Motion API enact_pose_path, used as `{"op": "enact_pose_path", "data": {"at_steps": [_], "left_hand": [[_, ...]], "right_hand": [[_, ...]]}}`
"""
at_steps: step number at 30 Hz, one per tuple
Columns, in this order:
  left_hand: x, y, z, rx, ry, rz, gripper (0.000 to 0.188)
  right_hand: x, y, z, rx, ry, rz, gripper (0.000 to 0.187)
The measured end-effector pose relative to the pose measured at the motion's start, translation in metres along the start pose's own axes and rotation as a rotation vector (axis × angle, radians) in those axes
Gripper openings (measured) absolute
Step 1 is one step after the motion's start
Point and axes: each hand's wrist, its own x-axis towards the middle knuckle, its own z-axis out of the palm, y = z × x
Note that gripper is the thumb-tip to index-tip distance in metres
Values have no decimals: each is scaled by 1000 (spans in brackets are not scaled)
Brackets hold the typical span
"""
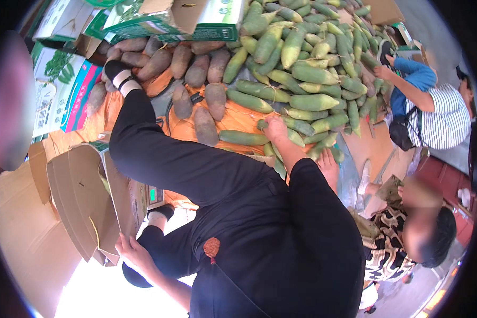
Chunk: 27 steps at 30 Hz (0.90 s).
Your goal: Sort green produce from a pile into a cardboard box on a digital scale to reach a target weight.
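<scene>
My right hand (275,129) reaches into the pile of green radishes (307,74), its fingers closed round a green radish (262,125) that is mostly hidden by the hand. At the lower left, my left hand (135,255) grips the near edge of an open cardboard box (79,185). Little of the box's inside shows; a bit of green is visible at its opening. Against the box's right side is a scale with a lit green display (153,194). Single green radishes (244,138) lie on an orange sheet (183,127) left of my right hand.
Dark reddish, soil-coated roots (205,127) lie beyond my leg. Printed cartons (63,85) stand at the far left and back. Another person's hand (328,168) is close to my right forearm. A person in a striped shirt (442,116) crouches at the pile's right side.
</scene>
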Motion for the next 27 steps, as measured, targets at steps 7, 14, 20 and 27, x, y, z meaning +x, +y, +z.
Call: {"op": "enact_pose_path", "data": {"at_steps": [7,14,20,27], "left_hand": [[-2,-12,4,-10,76,-10,31],[5,4,2,-53,103,-47,32],[2,-5,-1,-179,128,-67,32],[-5,-22,8,-278,206,-72,40]], "right_hand": [[4,-44,-10,-407,-193,-9,54],[-4,-52,-29,-510,-253,-125,61],[-11,-53,-28,-369,-229,-104,55],[23,-49,-75,366,-142,-166,47]]}}
